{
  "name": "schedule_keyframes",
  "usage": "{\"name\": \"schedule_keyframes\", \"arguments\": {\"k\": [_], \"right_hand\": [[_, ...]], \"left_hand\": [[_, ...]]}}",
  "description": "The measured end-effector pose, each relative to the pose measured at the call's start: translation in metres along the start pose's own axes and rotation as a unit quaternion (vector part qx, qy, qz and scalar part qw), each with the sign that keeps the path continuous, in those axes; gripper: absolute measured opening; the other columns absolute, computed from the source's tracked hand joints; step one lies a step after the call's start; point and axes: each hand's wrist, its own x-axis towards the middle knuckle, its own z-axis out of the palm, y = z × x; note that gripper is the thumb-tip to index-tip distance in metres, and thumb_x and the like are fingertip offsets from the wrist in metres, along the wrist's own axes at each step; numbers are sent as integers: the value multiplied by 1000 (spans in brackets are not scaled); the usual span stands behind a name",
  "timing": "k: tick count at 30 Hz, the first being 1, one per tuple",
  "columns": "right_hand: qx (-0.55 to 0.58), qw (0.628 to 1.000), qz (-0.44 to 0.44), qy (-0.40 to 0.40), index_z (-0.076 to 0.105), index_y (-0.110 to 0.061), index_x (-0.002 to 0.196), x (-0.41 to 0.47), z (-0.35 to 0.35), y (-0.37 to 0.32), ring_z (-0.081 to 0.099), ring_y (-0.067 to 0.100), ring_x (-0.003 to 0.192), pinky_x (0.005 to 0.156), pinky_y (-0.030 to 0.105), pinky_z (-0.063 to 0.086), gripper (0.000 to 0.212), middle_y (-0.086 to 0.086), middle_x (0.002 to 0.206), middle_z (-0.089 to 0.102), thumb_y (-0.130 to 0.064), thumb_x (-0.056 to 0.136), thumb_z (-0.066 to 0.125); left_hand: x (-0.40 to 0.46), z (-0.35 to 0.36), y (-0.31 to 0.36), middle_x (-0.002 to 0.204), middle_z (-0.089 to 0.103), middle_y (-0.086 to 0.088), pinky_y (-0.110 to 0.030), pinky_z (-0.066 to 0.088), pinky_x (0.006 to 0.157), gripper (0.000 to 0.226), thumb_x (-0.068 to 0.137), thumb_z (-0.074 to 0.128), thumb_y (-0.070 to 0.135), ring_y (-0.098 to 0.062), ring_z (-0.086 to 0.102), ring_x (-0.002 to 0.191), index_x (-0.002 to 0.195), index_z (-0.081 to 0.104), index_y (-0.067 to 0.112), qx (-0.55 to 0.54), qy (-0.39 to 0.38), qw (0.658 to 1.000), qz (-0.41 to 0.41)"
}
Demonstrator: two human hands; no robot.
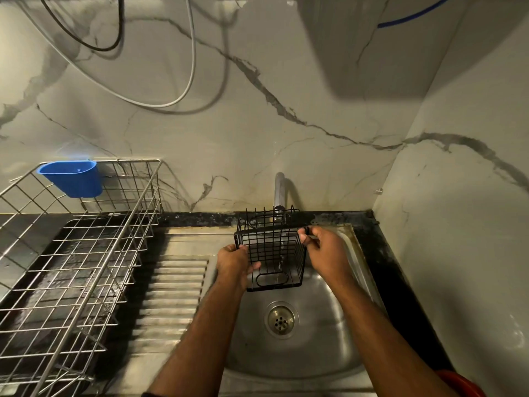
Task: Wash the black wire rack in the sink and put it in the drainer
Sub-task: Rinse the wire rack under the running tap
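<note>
A person stands at a steel sink (329, 333), seen from above, both bare forearms reaching in from the bottom of the frame. At centre, the black wire rack (272, 250) is held in the air over the basin, just under the curved metal tap (279, 190), which rises from the back edge. A thin stream of water runs down through the rack's grid. The left hand (233, 263) grips the rack's left side, fingers curled round the wires. The right hand (322, 247) pinches the rack's upper right corner between thumb and fingers. The round drain (281, 319) sits below the rack. Left of the basin lies a ribbed draining board (169, 296). Further left, a silver wire drainer (71, 253) stands on the dark counter, a blue plastic cup (71, 177) hooked on its back rim. Grey-veined marble walls fill the upper frame, with looping cables (171, 90) at upper left.
</note>
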Motion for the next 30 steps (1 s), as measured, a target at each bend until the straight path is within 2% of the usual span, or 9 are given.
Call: {"name": "schedule_keyframes", "arguments": {"k": [4, 10, 13, 18, 22, 26, 30], "right_hand": [[-4, 1000, -1, 2, 70, -17, 110, 0, 0, -1, 62, 6, 85, 65, 14, 42, 21, -11, 87, 64, -32, 98, 61], [-20, 1000, -8, 0, 70, -17, 114, -2, 0, -1, 66, 10, 90, 68, 17, 44, 24, -2, 97, 72, -33, 99, 59], [-25, 1000, -4, 3, 69, -16, 115, -2, -2, -1, 65, 9, 89, 66, 16, 44, 28, -1, 98, 73, -36, 99, 58], [-33, 999, -4, 10, 69, -14, 118, -4, -3, -2, 66, 10, 90, 68, 14, 45, 31, 1, 102, 73, -36, 99, 58], [-28, 1000, -3, 12, 69, -13, 118, -5, -3, -2, 67, 12, 91, 73, 19, 50, 32, 2, 103, 73, -36, 98, 59], [-27, 1000, -4, 10, 69, -14, 119, -5, -3, -3, 66, 11, 90, 70, 16, 47, 32, 1, 101, 73, -37, 99, 59], [-32, 999, -7, 11, 69, -14, 119, -6, -3, -3, 66, 9, 89, 64, 10, 42, 32, 0, 101, 74, -36, 98, 60]], "left_hand": [[-2, 0, 0, 120, 59, -13, -37, 64, 65, 28, 104, 52, 4, -19, 62, 82, 132, 52, 2, -7, -2, 1000, 1], [-4, 0, -9, 99, 59, -7, -34, 63, 58, 8, 104, 52, 1, -16, 61, 82, 110, 56, 5, -26, -4, 1000, 3], [-5, 0, -8, 101, 59, -7, -35, 63, 61, 9, 103, 53, 1, -17, 61, 84, 110, 57, 6, -26, -2, 1000, 1], [-5, 1, -8, 102, 59, -6, -34, 62, 59, 8, 103, 53, 2, -16, 61, 86, 106, 58, 8, -26, 3, 1000, 2], [-5, -1, -7, 103, 58, -5, -33, 62, 56, 9, 103, 54, 1, -15, 60, 86, 109, 57, 7, -32, 7, 999, 3], [-6, -2, -6, 102, 58, -5, -34, 61, 58, 9, 103, 53, 2, -15, 61, 86, 99, 58, 9, -32, 7, 999, 2], [-7, -2, -6, 100, 57, -5, -33, 61, 56, 8, 103, 53, 2, -15, 61, 85, 108, 57, 6, -35, 4, 999, 5]]}}
